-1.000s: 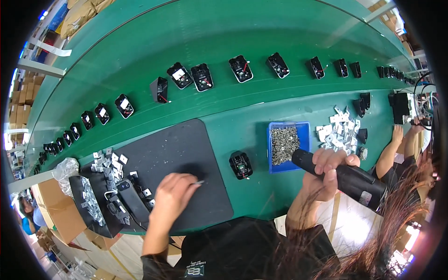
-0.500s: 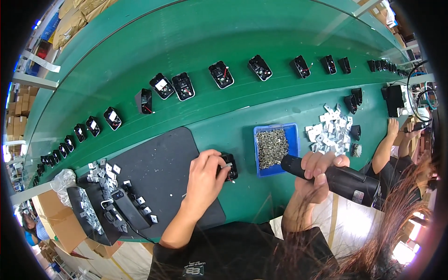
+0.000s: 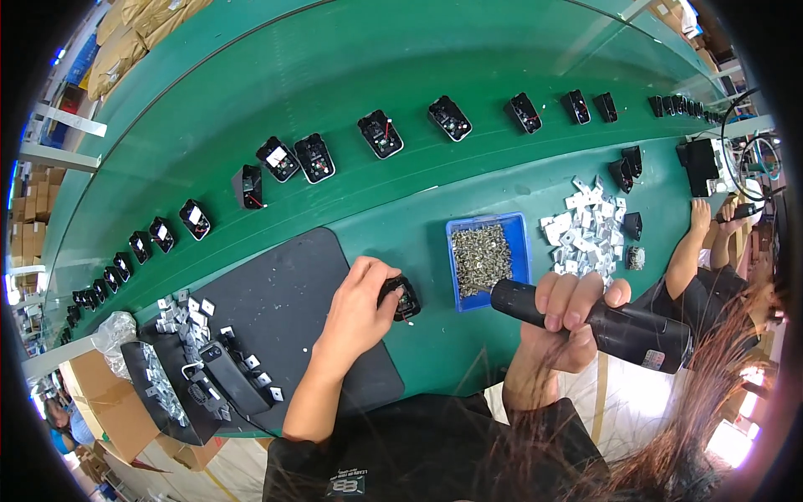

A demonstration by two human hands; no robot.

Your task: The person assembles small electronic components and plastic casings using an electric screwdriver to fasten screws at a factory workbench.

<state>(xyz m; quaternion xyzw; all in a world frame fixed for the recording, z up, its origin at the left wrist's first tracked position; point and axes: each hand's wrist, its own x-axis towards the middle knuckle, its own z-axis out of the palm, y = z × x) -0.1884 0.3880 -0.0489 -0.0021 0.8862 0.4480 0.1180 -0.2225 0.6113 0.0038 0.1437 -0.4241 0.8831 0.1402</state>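
My left hand (image 3: 355, 308) is closed around the edge of a small black plastic housing (image 3: 409, 303), which rests on the green bench beside the dark mat. Its fingers and thumb hide part of the housing. In my right hand (image 3: 570, 322) is a black cylindrical electric screwdriver (image 3: 640, 333), gripped round its body. The front end of the tool reaches over the near rim of a blue bin (image 3: 524, 251) filled with small metal screws (image 3: 478, 259). Whether a bit or screw sits at the tool's tip cannot be made out.
Black housings (image 3: 381, 134) stand along the green conveyor belt (image 3: 335, 92) beyond the bench. Right of the bin lies a heap of silvery metal plates (image 3: 585, 230). A dark mat (image 3: 284, 301), more plates and a cardboard box (image 3: 104, 402) are leftward. A co-worker's arm (image 3: 682, 259) shows far right.
The belt's housings have slid a little leftward. The screwdriver has tilted slightly, its rear end shifting right and its front end left. My left hand keeps hold of the housing.
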